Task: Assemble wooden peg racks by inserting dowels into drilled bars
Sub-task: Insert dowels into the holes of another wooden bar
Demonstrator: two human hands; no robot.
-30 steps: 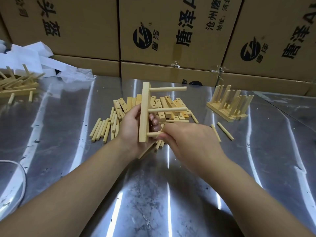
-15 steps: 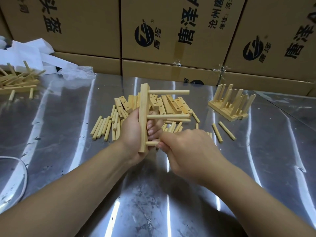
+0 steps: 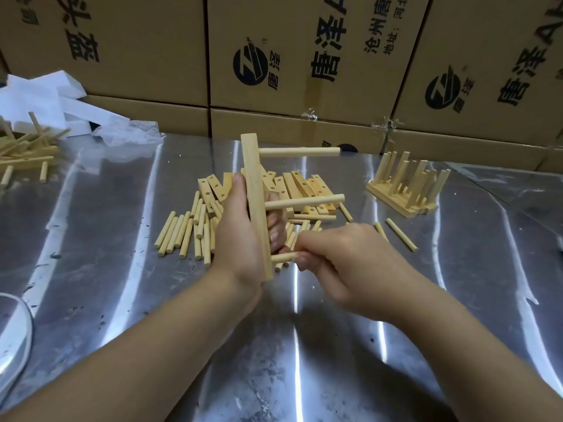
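My left hand (image 3: 236, 239) grips a drilled wooden bar (image 3: 254, 184) held upright over the metal table. Two dowels stick out of the bar to the right, an upper dowel (image 3: 300, 152) and a middle dowel (image 3: 304, 201). My right hand (image 3: 338, 263) pinches a third dowel (image 3: 283, 257) whose left end sits in the bar's lowest hole. Behind the hands lie a pile of drilled bars (image 3: 301, 187) and loose dowels (image 3: 182, 229).
Finished peg racks (image 3: 405, 184) stand at the right, with stray dowels (image 3: 400, 234) near them. More wooden pieces (image 3: 24, 153) and white paper (image 3: 45, 99) lie at the far left. Cardboard boxes (image 3: 304, 56) wall the table's back edge. A white cable (image 3: 18, 336) curves at the left.
Both hands and the bar have shifted slightly lower and nearer. My right hand has pushed the lowest dowel further toward the bar.
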